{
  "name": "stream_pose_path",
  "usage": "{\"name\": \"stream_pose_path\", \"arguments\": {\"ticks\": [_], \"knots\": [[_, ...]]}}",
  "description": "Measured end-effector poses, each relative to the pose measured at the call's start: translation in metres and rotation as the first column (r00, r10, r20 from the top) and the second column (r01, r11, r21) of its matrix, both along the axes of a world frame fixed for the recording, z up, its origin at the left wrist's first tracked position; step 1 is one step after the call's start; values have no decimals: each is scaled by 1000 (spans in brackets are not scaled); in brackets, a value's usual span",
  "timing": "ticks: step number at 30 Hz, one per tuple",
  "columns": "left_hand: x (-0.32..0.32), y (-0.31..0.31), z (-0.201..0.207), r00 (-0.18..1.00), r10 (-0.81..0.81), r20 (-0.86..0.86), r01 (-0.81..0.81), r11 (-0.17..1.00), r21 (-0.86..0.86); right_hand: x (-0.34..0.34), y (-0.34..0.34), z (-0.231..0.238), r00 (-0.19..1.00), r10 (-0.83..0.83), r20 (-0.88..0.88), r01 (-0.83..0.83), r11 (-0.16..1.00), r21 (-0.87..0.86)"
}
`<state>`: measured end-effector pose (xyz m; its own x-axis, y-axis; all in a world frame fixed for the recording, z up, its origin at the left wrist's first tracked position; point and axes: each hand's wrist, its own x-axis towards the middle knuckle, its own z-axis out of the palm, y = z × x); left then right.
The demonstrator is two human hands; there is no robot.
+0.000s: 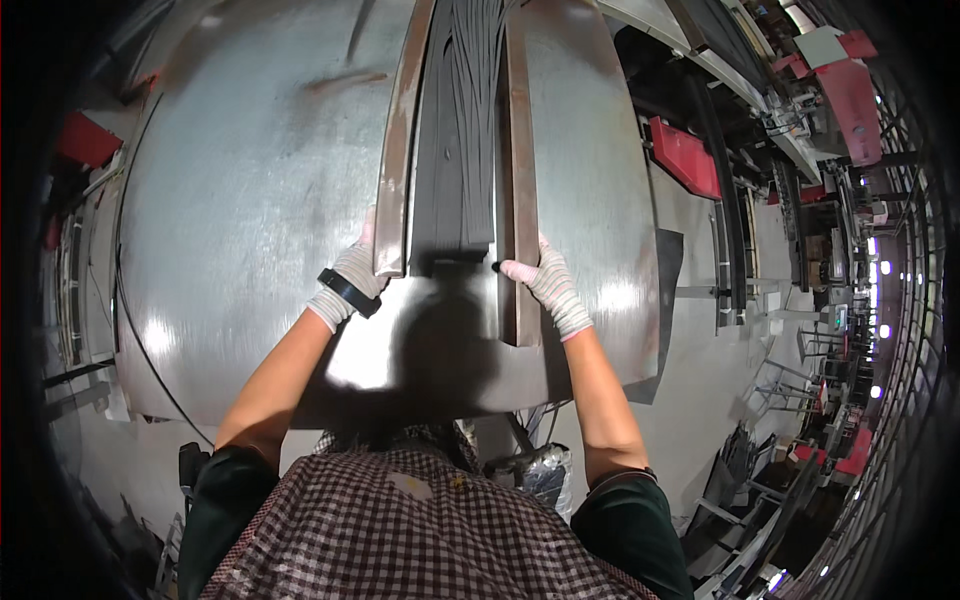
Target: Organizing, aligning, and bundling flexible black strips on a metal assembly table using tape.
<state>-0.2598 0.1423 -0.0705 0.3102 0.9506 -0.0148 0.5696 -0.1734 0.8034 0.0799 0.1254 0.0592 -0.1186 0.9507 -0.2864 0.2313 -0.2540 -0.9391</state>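
Two long brownish metal bars run away from me over a sheet-metal table, with a bundle of thin dark grey strips [455, 150] lying between them. My left hand [352, 272], in a striped knit glove with a black band round the wrist, grips the near end of the left bar [398, 160] from its outer side; part of its fingers is hidden. Around the right bar [522, 180] my gloved right hand [552, 288] is closed, thumb across its top and fingers on the outer side. This bar's end reaches nearer to me than the left one's.
The broad metal table top [250, 180] spreads to both sides of the bars. A thin black cable [135, 310] hangs along its left edge. To the right stand machine frames with a red panel [685, 158]. A wire-mesh fence [915, 300] borders the far right.
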Motion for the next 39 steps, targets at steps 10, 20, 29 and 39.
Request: {"name": "stream_pose_path", "arguments": {"ticks": [10, 20, 29, 39], "knots": [[21, -87, 121, 991, 53, 123, -49, 998, -38, -27, -61, 15, 939, -135, 317, 58, 968, 243], [-190, -418, 180, 790, 584, 190, -546, 809, -217, -236, -255, 22, 933, 32, 359, -213, 852, 479], [-438, -614, 149, 356, 884, 304, -819, 452, -353, -647, -271, 20, 690, 374, 619, -674, 643, 363], [-759, -639, 192, 354, 904, 242, -884, 407, -229, -809, -183, 42, 802, 134, 582, -408, 834, 370]]}}
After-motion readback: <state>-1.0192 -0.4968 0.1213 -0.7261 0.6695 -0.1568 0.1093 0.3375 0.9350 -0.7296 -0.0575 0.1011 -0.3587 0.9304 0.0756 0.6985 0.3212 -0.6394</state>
